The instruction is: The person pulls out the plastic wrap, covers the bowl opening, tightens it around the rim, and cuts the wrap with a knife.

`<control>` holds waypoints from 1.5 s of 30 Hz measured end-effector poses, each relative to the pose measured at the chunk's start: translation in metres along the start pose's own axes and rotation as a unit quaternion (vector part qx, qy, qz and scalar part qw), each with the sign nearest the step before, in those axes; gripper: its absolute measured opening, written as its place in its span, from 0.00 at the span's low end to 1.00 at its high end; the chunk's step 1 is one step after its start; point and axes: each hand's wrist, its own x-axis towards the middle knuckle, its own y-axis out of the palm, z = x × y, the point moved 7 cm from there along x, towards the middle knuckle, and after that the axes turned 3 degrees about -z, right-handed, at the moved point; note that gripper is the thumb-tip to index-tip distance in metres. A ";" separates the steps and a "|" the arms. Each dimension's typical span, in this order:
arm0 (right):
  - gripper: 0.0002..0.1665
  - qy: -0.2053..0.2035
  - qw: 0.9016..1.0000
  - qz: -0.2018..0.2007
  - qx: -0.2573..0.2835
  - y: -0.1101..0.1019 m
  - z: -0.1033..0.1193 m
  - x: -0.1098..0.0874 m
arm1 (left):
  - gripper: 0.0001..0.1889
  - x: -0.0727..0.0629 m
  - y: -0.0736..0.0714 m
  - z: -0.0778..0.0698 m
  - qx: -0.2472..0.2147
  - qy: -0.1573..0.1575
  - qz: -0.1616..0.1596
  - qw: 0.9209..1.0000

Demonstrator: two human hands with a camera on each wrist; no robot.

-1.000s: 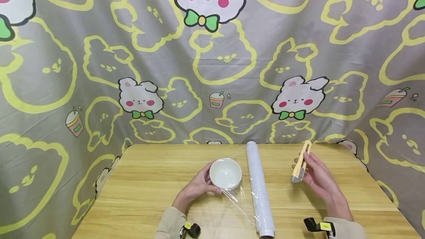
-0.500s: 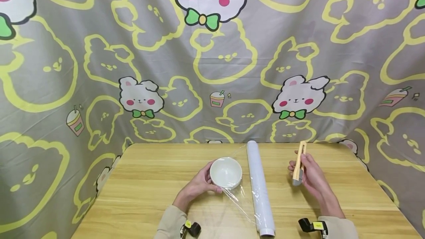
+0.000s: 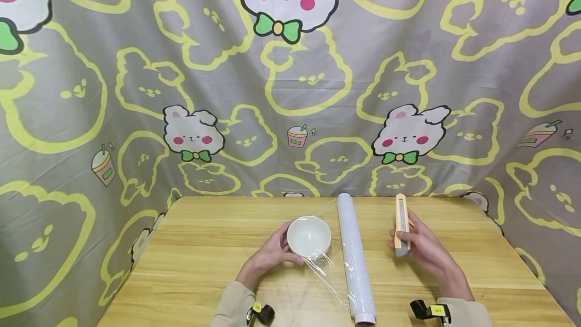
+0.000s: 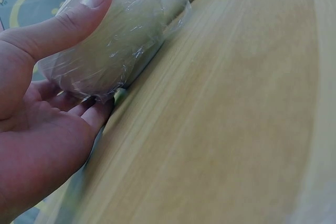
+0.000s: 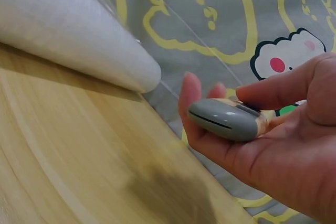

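A white bowl [image 3: 309,237] stands left of the table's middle with clear plastic wrap [image 3: 320,269] stretched over it towards the roll. My left hand [image 3: 274,253] grips the bowl from its left side. In the left wrist view, the thumb [image 4: 63,31] lies along the wrapped bowl [image 4: 113,45] and the fingers are tucked at its lower edge. To the right of the roll, my right hand [image 3: 426,246] holds a yellow and grey utility knife [image 3: 401,223] above the table. Its grey end [image 5: 223,120] points towards me, no blade shows, and my thumb [image 5: 278,90] presses on top.
The roll of plastic wrap [image 3: 355,261] lies lengthwise between both hands, its near end close to the front. A wooden table [image 3: 195,261] carries everything. Behind it and at both sides hangs a grey curtain [image 3: 245,85] with cartoon prints.
My right hand has shifted left with the utility knife, which has turned from slanted to nearly straight away from me. The thumb now lies across it. My left hand and the bowl stay put.
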 end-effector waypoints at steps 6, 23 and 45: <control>0.51 -0.010 1.000 0.013 -0.010 -0.001 0.000 -0.003 | 0.58 -0.001 0.000 0.001 0.000 0.003 0.000 1.000; 0.40 -0.041 0.998 0.042 0.025 -0.001 -0.005 0.001 | 0.58 0.000 0.000 0.002 0.001 0.003 -0.006 1.000; 0.26 -0.015 0.996 -0.088 0.016 -0.014 -0.009 0.002 | 0.59 0.000 0.001 0.000 -0.007 0.011 0.000 1.000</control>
